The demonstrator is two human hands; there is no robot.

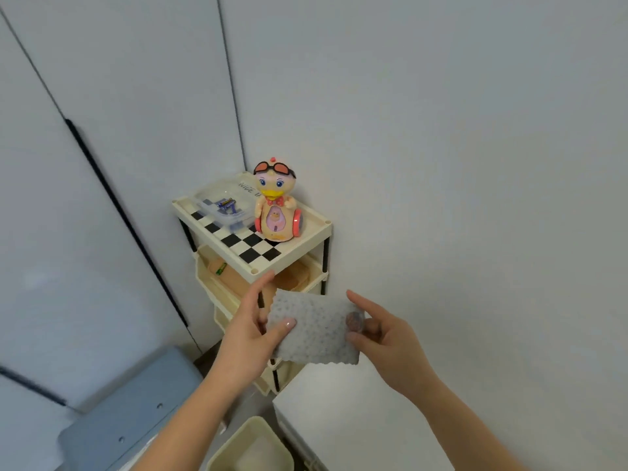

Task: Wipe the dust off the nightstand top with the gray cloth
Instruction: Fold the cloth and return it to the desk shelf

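just a speckled gray cloth (314, 329), scallop-edged, pinched between left hand (249, 331) and right hand (380, 329)

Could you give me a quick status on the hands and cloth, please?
Left hand, right hand: both pinching gray cloth, held in air. Cloth not yet on white top below. Duck toy on checkered shelf behind, apart from cloth.

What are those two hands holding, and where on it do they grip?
A gray speckled cloth: the left hand pinches its left edge, the right hand its right edge.
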